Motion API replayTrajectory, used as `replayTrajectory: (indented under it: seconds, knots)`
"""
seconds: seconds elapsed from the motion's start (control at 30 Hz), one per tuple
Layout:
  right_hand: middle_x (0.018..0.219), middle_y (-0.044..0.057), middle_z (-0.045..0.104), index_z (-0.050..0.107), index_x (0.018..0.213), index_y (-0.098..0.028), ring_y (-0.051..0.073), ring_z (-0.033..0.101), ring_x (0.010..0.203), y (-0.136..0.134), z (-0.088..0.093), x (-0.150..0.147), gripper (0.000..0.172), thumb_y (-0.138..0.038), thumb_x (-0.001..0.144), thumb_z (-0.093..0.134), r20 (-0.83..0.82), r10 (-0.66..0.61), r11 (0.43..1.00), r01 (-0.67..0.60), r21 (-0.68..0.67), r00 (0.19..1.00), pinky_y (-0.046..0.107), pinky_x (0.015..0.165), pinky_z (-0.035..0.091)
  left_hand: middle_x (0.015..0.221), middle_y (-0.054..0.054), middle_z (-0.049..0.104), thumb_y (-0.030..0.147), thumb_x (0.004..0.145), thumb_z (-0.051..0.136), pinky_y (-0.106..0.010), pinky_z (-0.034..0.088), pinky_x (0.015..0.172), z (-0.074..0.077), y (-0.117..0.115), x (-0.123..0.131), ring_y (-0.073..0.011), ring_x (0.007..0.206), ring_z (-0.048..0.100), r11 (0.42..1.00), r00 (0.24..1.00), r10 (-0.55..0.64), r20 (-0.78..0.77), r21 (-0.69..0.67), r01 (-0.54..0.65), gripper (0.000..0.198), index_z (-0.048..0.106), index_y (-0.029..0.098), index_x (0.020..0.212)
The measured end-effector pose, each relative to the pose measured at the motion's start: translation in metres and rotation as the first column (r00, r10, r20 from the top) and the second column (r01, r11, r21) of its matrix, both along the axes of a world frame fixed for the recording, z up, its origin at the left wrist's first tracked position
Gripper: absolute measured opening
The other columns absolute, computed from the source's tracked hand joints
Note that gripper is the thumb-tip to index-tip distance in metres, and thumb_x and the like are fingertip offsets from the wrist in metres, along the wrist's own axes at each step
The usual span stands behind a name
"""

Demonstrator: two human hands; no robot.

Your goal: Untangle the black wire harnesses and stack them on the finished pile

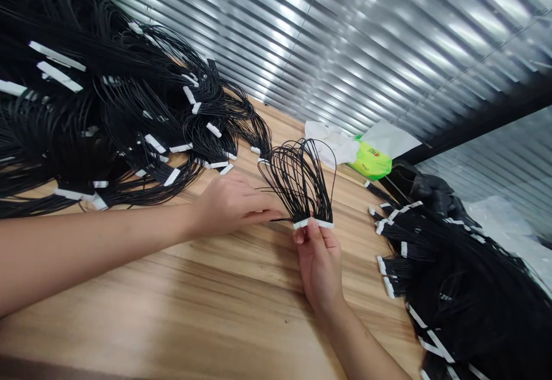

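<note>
A wire harness (302,176) of thin black wires loops upward over the table, its two white connectors side by side at the bottom. My right hand (321,256) pinches those connectors between thumb and fingers. Just left of the wires is my left hand (241,200), its fingers drawn together and pointing right. A thin black wire end shows at its fingertips and runs toward the left connector. The inner side of the left fingers is hidden.
A large heap of black wire harnesses (116,110) with white connectors covers the left side. Another pile of harnesses (470,288) lies at right. Behind are a green-yellow packet (370,160), white tissue (332,141) and a corrugated metal wall (345,41). The wood-grain table (207,311) lies beneath.
</note>
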State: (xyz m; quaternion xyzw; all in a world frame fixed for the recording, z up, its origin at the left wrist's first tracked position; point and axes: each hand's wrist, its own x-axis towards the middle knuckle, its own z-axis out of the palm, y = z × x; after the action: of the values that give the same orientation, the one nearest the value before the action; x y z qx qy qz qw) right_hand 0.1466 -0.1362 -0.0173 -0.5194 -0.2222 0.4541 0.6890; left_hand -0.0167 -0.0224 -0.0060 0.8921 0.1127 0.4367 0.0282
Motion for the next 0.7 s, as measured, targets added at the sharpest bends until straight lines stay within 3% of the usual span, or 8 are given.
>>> replayTrajectory:
  seconds: [0.17, 0.4, 0.7]
  knots:
    - [0.061, -0.004, 0.053, 0.066, 0.073, -0.019, 0.01, 0.042, 0.058, -0.001, -0.003, 0.0, 0.023, -0.04, 0.069, 0.076, 0.052, 0.049, 0.999, -0.048, -0.014, 0.997, 0.026, 0.061, 0.035, 0.081, 0.007, 0.074, 0.027, 0.092, 0.054, -0.023, 0.039, 0.058, 0.004, 0.001, -0.001, -0.0052, 0.066, 0.065, 0.998, 0.995, -0.04, -0.092, 0.048, 0.045, 0.016, 0.068, 0.027, 0.099]
    - [0.062, -0.003, 0.057, 0.068, 0.079, -0.019, 0.011, 0.045, 0.061, -0.004, -0.009, 0.004, 0.024, -0.042, 0.073, 0.073, 0.168, 0.077, 0.995, -0.066, -0.07, 0.983, 0.027, 0.063, 0.036, 0.08, 0.008, 0.073, 0.028, 0.092, 0.054, -0.024, 0.038, 0.062, 0.003, 0.001, -0.001, -0.0061, 0.067, 0.064, 0.999, 0.993, -0.03, -0.117, 0.037, 0.034, 0.015, 0.068, 0.025, 0.09]
    - [0.06, -0.003, 0.055, 0.065, 0.072, -0.018, 0.012, 0.046, 0.06, -0.004, -0.01, 0.003, 0.026, -0.043, 0.074, 0.072, 0.199, 0.084, 0.994, -0.069, -0.083, 0.976, 0.027, 0.064, 0.037, 0.076, 0.004, 0.067, 0.029, 0.093, 0.051, -0.027, 0.032, 0.061, 0.006, 0.0, 0.001, -0.01, 0.064, 0.053, 0.996, 0.985, 0.006, -0.173, 0.088, 0.009, 0.016, 0.065, 0.024, 0.088]
